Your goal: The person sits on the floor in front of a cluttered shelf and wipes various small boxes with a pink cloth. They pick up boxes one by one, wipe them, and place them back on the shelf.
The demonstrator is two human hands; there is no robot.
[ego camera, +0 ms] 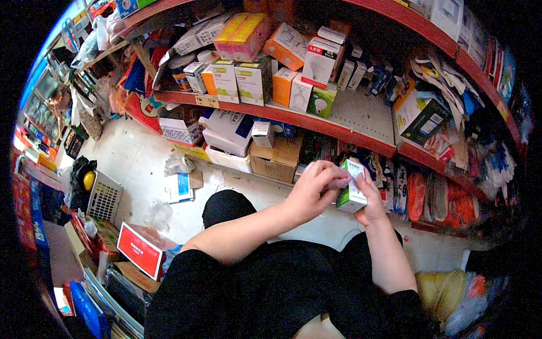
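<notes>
My right hand (372,197) grips a small green-and-white carton (352,201) by its side, in front of the shelves. Bunched in the fingers of my left hand (311,188) is a pinkish-purple cloth (340,182), pressed against the green face of the carton. The carton is tilted and bears writing. Beyond my hands, a white LED bulb box (319,61) lies on top of other cartons, and a green bulb box (322,101) stands at the front of the shelf.
A red-edged metal shelf (355,118) curves across in front, with a brown cardboard box (275,159) beneath it. Packs of orange gloves (417,197) fill the lower right. Left on the floor are a white plastic basket (105,197) and a red box (139,250). My knees are bent below my arms.
</notes>
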